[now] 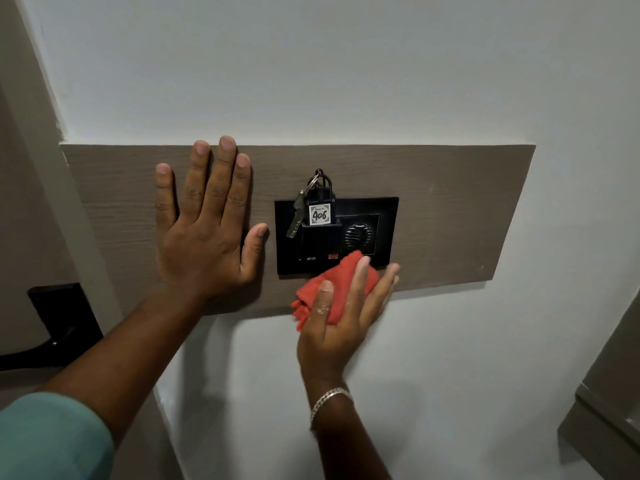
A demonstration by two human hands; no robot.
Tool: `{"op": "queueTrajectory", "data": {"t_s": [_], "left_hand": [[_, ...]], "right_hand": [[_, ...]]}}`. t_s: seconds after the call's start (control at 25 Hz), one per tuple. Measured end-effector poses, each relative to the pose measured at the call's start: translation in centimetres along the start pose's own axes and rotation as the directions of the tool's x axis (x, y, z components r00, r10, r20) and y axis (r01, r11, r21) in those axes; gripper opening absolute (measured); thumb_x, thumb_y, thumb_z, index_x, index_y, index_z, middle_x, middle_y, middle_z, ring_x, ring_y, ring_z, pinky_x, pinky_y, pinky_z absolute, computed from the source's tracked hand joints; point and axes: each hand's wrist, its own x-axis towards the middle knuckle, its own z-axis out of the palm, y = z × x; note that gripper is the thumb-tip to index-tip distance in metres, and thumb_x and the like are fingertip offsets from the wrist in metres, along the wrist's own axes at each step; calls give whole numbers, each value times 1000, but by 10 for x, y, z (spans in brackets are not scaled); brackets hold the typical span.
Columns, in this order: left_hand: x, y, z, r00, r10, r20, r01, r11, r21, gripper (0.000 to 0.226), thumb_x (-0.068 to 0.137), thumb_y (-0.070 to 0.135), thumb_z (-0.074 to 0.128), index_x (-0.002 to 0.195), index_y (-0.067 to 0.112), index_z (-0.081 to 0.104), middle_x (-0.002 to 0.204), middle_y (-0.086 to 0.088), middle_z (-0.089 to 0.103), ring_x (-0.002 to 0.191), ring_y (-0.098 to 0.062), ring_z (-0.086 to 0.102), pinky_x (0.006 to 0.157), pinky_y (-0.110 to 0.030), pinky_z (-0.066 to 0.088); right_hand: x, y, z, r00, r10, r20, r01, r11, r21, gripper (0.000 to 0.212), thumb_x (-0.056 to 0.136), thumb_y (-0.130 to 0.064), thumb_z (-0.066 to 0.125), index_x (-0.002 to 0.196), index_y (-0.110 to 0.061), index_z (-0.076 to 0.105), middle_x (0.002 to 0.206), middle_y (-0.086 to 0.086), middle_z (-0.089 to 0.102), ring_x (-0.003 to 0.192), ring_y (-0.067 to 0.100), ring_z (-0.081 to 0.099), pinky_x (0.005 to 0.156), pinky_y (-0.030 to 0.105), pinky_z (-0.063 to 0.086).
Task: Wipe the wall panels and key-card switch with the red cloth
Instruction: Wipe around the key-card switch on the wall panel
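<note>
Two hands on the wall, each for its own job. Far left, a dark handle [52, 327] on a door, cut off by the frame edge and too dim to read in detail; below it a teal sleeve [52, 438], only partly in view. Next, left hand [204, 233] spread wide and flat against the brown panel [450, 220], fingers apart, holding nothing, thumb tip just beside the switch: probably a brace to steady the body during the wipe. Then the black switch [360, 209] set in the panel, with a key tag marked 406 [319, 214] slotted in and a key [296, 216] hanging from its ring over the upper left of the plate; small lettering by the lower edge and a small red mark there hard to make out. Round grille right of the tag. Lower right, right hand [343, 313] with red cloth [332, 282] bunched under loosely curled fingers, pressed over the switch's bottom right corner and the panel just below it; most of the cloth hidden behind fingers and palm, so fold unclear. Bracelet [330, 400] at that wrist. Far right, a grey-brown cabinet edge [602, 410], cropped, purpose unclear.
</note>
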Motion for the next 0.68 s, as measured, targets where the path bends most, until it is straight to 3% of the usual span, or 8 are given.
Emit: {"op": "queueTrajectory", "data": {"t_s": [0.08,0.16,0.28,0.4,0.48,0.56,0.68], "left_hand": [[0,0,2,1000,7,-10,-7,1000,9,76,95,48,35,157,9,13,165,-13,14,153,-30,4,121,-54,-2],[-1,0,4,1000,6,-22,-6,1000,7,76,95,48,34,157,9,13,164,-13,15,153,-31,6,121,-55,-1],[-1,-1,4,1000,8,-21,-8,1000,-1,77,95,48,34,157,9,12,165,-13,13,153,-31,4,121,-55,-2],[0,-1,3,1000,12,-24,-12,1000,4,76,96,48,34,157,8,13,164,-14,14,152,-32,7,121,-54,-2],[0,1,3,1000,5,-26,-5,1000,6,76,96,48,34,157,8,13,164,-13,14,152,-33,8,121,-54,-2],[0,1,2,1000,3,-15,-3,1000,4,76,96,48,35,157,8,13,164,-13,13,152,-33,8,121,-54,-2],[0,0,0,1000,7,-11,-7,1000,0,76,95,47,36,157,8,13,164,-14,13,152,-33,8,121,-55,-1]], "right_hand": [[18,7,-10,997,51,-61,-50,999,22,54,97,-28,49,150,-20,36,166,8,11,157,30,11,124,58,23],[30,10,-20,998,5,-68,0,998,62,53,98,-25,49,150,-21,37,167,9,12,156,29,16,121,58,30],[57,2,-27,974,-226,-3,224,966,126,49,100,-28,47,149,-23,38,166,13,15,154,28,24,119,47,39],[90,-9,-26,863,-475,175,477,878,33,43,98,-26,49,141,-20,51,161,17,28,154,33,21,118,59,32],[98,-4,-31,806,-531,262,553,833,-14,41,96,-25,50,135,-19,57,158,19,33,154,34,18,119,63,27],[98,3,-40,798,-531,286,553,833,2,39,94,-21,50,132,-18,59,156,20,36,154,35,19,119,62,26],[91,4,-43,901,-394,179,393,918,45,40,95,-20,49,134,-15,57,158,17,33,153,34,22,117,61,32]]}}
